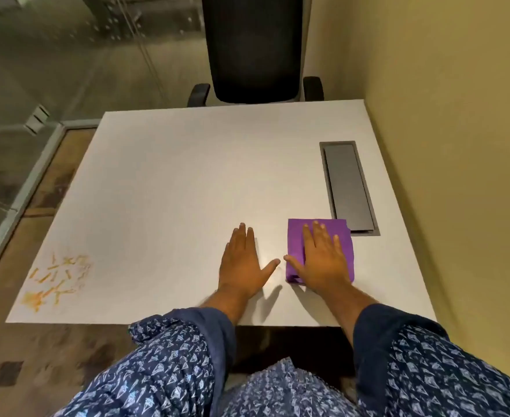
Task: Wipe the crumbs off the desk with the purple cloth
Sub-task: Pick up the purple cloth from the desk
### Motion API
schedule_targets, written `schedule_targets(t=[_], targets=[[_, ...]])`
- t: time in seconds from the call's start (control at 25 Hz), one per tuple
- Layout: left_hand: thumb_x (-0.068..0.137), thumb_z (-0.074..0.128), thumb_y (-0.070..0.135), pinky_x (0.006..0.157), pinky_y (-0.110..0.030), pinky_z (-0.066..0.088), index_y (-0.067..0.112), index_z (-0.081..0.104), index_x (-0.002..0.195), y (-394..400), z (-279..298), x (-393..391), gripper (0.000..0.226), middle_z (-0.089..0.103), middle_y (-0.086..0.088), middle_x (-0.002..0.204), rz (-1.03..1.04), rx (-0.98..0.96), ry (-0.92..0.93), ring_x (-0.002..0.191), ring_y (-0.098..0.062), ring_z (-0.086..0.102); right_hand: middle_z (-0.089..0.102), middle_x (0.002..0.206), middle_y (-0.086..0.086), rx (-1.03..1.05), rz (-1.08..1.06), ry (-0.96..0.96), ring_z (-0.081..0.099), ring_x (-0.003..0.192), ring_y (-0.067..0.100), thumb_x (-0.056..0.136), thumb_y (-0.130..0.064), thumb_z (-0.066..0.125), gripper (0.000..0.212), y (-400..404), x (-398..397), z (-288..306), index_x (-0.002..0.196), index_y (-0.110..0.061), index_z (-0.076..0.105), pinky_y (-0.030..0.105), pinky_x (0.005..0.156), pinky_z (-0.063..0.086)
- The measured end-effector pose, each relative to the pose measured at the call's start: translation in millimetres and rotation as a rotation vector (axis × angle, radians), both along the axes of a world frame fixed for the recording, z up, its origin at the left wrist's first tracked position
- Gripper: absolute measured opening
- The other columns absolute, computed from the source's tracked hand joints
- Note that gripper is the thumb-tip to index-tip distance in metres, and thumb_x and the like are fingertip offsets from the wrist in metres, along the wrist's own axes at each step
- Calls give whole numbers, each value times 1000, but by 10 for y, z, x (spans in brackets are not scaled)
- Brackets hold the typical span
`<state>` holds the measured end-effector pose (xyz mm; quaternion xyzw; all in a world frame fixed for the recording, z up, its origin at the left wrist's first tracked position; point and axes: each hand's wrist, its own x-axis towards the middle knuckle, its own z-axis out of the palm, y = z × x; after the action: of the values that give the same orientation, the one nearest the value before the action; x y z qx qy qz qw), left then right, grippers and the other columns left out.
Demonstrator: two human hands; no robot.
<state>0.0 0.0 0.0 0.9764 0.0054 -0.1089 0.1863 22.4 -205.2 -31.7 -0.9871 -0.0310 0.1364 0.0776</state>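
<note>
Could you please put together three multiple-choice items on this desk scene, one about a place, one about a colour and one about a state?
1. Where on the desk do the crumbs lie?
A. At its near left corner
B. Beside the grey cable hatch
C. Under the right hand

2. What colour is the folded cloth?
A. Green
B. Purple
C. White

3. How is the right hand placed?
A. Raised above the desk
B. Closed in a fist around the cloth
C. Lying flat, palm down, on the cloth

Answers:
1. A, as the orange bits are scattered by the near left corner, far from both hands.
2. B, as it shows purple against the white desk, next to the cable hatch.
3. C, as the fingers are spread flat over the cloth, while the left hand lies flat on bare desk.
</note>
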Motion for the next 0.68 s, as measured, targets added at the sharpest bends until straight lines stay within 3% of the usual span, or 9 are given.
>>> schedule_targets(t=[0.12,0.32,0.44,0.56,0.68], targets=[[95,53,75,135,-39,11,11,6,171,-132,-161,-4,109,1,-7,181,64,-88,105,168,-24,-1,10,179,14,-17,-36,3,10,166,37,96,-82,35,97,-93,-107,-158,170,-25,9,58,132,13],[98,64,62,133,-39,15,12,10,171,-311,-347,96,103,11,-6,180,53,-219,247,167,-24,9,-5,180,15,10,14,219,0,165,41,99,-77,38,84,-120,-83,-287,168,-42,6,66,130,7],[96,75,45,131,-34,23,13,19,169,-408,-419,143,97,23,-7,177,67,-349,297,162,-25,26,-9,179,13,120,39,428,-2,165,44,105,-59,52,70,-163,-94,-351,166,-47,19,68,130,10],[93,80,42,117,-24,24,16,19,169,-461,-457,176,101,26,-4,176,152,-507,347,159,-23,33,-13,179,10,127,74,519,-8,165,43,109,-35,56,57,-206,-100,-431,160,-46,36,70,129,9],[95,79,32,119,-29,31,15,22,168,-507,-543,163,94,29,-8,175,202,-543,418,158,-25,36,-16,179,8,125,87,550,-11,165,42,108,-32,58,58,-186,-19,-458,161,-44,38,70,129,10]])
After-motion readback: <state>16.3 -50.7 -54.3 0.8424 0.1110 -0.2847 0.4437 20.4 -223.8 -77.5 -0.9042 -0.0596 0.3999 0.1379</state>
